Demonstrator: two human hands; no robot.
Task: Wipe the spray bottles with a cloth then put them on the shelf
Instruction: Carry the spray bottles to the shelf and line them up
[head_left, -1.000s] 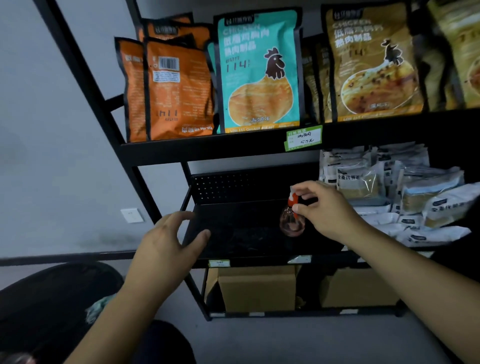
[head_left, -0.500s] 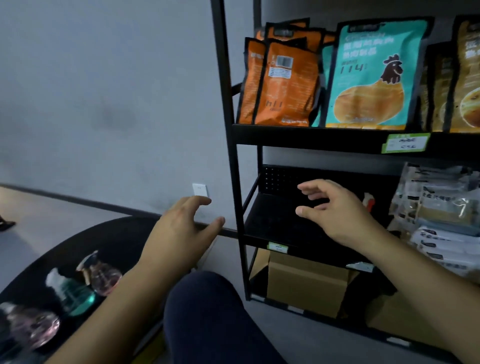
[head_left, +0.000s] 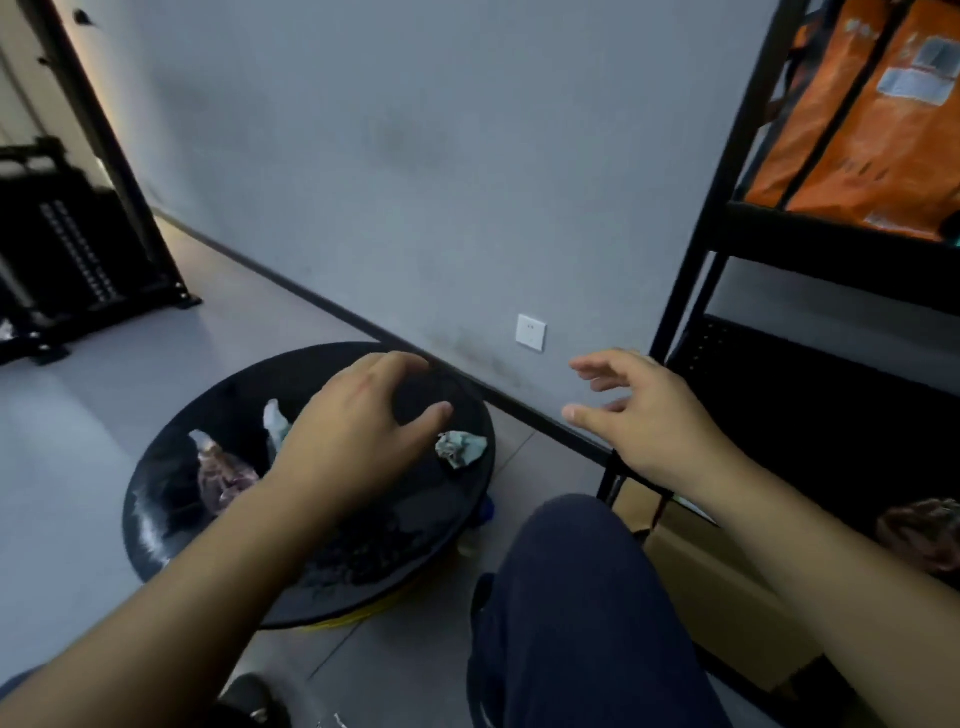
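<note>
A round black table (head_left: 171, 499) stands low on the floor at the left. On it lie a pinkish spray bottle (head_left: 221, 470), a bottle with a white sprayer (head_left: 274, 423) partly hidden by my arm, and a crumpled greenish cloth (head_left: 461, 449). My left hand (head_left: 358, 431) hovers over the table with relaxed fingers, holding nothing, just left of the cloth. My right hand (head_left: 641, 415) hangs empty with spread fingers in front of the black shelf (head_left: 810, 395) at the right.
Orange snack bags (head_left: 862, 119) stand on the upper shelf. A cardboard box (head_left: 727, 597) sits under the lower shelf. My knee (head_left: 576, 613) in dark trousers is between table and shelf. A wall socket (head_left: 531, 332) and another black rack (head_left: 67, 244) are behind.
My right hand let go of the red-capped bottle on the shelf and drew back. The view swung left and down to the table, and my left hand moved over it toward the cloth.
</note>
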